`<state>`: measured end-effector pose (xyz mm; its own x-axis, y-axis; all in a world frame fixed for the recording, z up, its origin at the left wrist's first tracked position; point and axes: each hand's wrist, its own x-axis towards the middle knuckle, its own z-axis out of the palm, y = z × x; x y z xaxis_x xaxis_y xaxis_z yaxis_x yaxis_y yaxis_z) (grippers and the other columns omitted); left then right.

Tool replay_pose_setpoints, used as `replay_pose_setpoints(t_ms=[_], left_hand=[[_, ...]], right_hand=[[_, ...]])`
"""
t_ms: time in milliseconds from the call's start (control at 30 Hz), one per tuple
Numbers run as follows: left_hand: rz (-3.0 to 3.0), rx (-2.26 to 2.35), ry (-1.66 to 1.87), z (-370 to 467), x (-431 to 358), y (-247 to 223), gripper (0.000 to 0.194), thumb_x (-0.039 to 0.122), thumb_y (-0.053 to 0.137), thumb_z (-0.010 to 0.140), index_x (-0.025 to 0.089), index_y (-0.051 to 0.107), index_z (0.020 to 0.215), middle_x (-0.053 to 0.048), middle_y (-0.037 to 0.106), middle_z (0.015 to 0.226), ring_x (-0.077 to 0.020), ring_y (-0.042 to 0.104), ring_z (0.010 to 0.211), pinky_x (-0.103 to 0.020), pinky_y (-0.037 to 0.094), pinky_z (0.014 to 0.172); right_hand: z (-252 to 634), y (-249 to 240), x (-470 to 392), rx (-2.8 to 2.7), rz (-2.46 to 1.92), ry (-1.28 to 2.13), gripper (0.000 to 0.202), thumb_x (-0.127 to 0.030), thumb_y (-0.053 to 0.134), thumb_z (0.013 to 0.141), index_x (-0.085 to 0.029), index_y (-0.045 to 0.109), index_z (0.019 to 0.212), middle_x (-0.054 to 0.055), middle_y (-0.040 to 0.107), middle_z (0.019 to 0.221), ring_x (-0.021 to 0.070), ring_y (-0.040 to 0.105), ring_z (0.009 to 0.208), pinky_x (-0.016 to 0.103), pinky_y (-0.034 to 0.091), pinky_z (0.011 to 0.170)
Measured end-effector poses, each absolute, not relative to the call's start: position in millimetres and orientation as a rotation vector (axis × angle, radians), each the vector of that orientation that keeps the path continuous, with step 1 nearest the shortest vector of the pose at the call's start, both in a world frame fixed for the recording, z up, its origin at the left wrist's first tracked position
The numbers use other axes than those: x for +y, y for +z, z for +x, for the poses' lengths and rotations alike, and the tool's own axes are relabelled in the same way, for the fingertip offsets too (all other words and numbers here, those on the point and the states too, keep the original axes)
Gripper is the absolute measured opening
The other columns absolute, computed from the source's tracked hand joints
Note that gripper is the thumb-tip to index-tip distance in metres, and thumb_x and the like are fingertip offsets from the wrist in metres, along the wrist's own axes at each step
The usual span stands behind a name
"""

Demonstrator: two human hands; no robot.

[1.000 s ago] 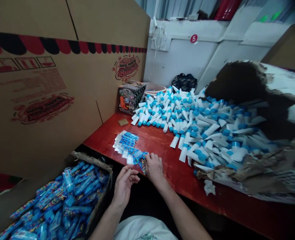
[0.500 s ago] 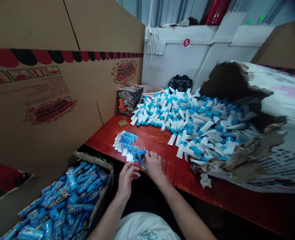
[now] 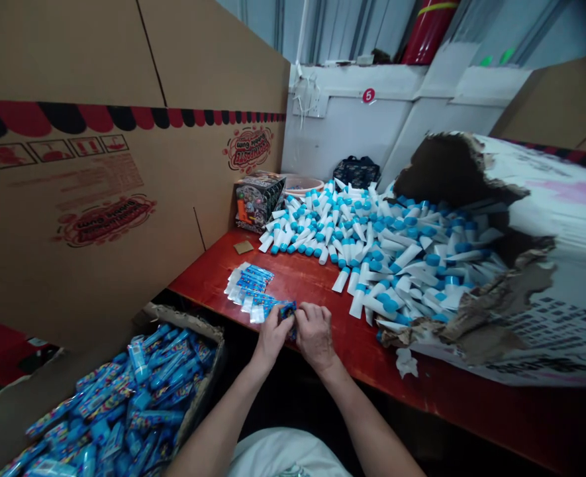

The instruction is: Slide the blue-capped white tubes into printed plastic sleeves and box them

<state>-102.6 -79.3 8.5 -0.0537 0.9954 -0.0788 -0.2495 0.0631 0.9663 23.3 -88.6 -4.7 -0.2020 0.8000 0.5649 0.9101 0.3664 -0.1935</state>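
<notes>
At the front edge of the red table [image 3: 317, 285], my left hand [image 3: 273, 336] and my right hand [image 3: 315, 333] meet around a small printed blue wrapper [image 3: 289, 310]. The fingers of both hands are pinched on it, and they hide its lower part. Just left of the hands, a fanned row of flat blue wrappers with clear ends [image 3: 253, 285] lies on the table. Behind and to the right spreads a large heap of white tubes with blue caps [image 3: 347, 225].
A carton of filled blue packs [image 3: 148, 391] stands low at the left. A torn white carton [image 3: 571, 265] lies at the right. Tall cardboard [image 3: 98, 278] borders the left side. A small printed box [image 3: 257, 202], a pink basin [image 3: 304, 183] and a dark bag [image 3: 357, 172] sit at the back.
My left hand has moved up and right to the wrapper and closed on it. My right hand has shifted slightly right, and the wrapper is now between both hands.
</notes>
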Motion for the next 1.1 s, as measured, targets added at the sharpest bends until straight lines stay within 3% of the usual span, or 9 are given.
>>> replay_pose_setpoints(t_ms=[100,233,333,400,467,567,733,933,1100], left_hand=[[0.936,1.049,1.313,-89,-65,5,0.017,0.030,0.071,0.065,0.017,0.068,0.076,-0.003,0.066,0.076,-0.0174,0.057,0.073,-0.028,0.044,0.071],[0.733,0.950,1.267,-79,-54,-1,0.029,0.038,0.071,0.066,0.014,0.066,0.082,-0.002,0.063,0.068,-0.0141,0.056,0.058,-0.026,0.044,0.059],[0.647,0.950,1.327,-82,-46,-1,0.029,0.035,0.074,0.064,0.014,0.067,0.081,-0.001,0.063,0.068,-0.0124,0.055,0.057,-0.024,0.043,0.056],[0.626,0.989,1.427,-86,-39,2,0.033,0.034,0.075,0.064,0.015,0.068,0.090,-0.001,0.065,0.075,-0.0123,0.057,0.062,-0.024,0.045,0.060],[0.576,0.980,1.473,-88,-31,4,0.040,0.033,0.076,0.064,0.017,0.067,0.100,-0.001,0.066,0.082,-0.0128,0.059,0.066,-0.025,0.047,0.063],[0.518,0.933,1.434,-83,-23,5,0.038,0.033,0.076,0.063,0.017,0.067,0.095,0.000,0.066,0.078,-0.0134,0.059,0.064,-0.025,0.047,0.061],[0.600,0.947,1.351,-71,-14,-3,0.027,0.036,0.073,0.066,0.016,0.068,0.084,-0.001,0.065,0.071,-0.0139,0.058,0.061,-0.025,0.045,0.059],[1.010,1.135,1.393,-74,9,-1,0.018,0.034,0.067,0.073,0.020,0.070,0.083,-0.003,0.067,0.078,-0.0203,0.059,0.077,-0.027,0.043,0.066],[1.080,1.156,1.417,-73,28,8,0.017,0.036,0.061,0.079,0.021,0.069,0.083,-0.001,0.064,0.074,-0.0177,0.055,0.069,-0.026,0.040,0.064]], right_hand=[[31,0,-83,-1.920,-1.482,-0.074,0.018,-0.022,0.046,0.090,-0.017,0.060,0.100,0.011,0.061,0.108,0.0226,0.051,0.103,0.039,0.031,0.093],[42,-5,-72,-1.782,-1.386,0.428,0.028,-0.029,0.053,0.085,-0.017,0.056,0.111,0.008,0.061,0.105,0.0194,0.056,0.094,0.029,0.042,0.079],[48,-11,-66,-1.888,-1.426,0.567,0.011,-0.025,0.055,0.082,-0.019,0.062,0.088,0.003,0.062,0.087,0.0184,0.056,0.084,0.028,0.041,0.075],[52,-13,-64,-1.910,-1.522,0.516,0.009,-0.024,0.055,0.082,-0.019,0.062,0.079,0.003,0.062,0.086,0.0195,0.055,0.086,0.031,0.040,0.079],[53,-10,-60,-1.821,-1.531,0.504,0.010,-0.026,0.055,0.082,-0.020,0.063,0.084,0.005,0.062,0.095,0.0204,0.054,0.093,0.033,0.039,0.083],[51,-4,-50,-1.627,-1.371,0.683,0.022,-0.033,0.054,0.082,-0.020,0.061,0.099,0.007,0.060,0.102,0.0193,0.056,0.094,0.030,0.041,0.082],[41,-5,-29,-1.447,-1.325,0.931,0.024,-0.039,0.051,0.079,-0.019,0.052,0.066,-0.003,0.048,0.064,0.0134,0.046,0.063,0.024,0.038,0.060],[43,-6,-5,-1.296,-1.332,1.013,0.039,-0.048,0.054,0.079,-0.021,0.037,0.056,-0.006,0.032,0.055,0.0100,0.031,0.053,0.022,0.027,0.050],[47,1,19,-1.254,-1.233,1.132,0.036,-0.051,0.045,0.086,-0.019,0.054,0.072,-0.002,0.051,0.068,0.0129,0.044,0.061,0.024,0.036,0.058]])
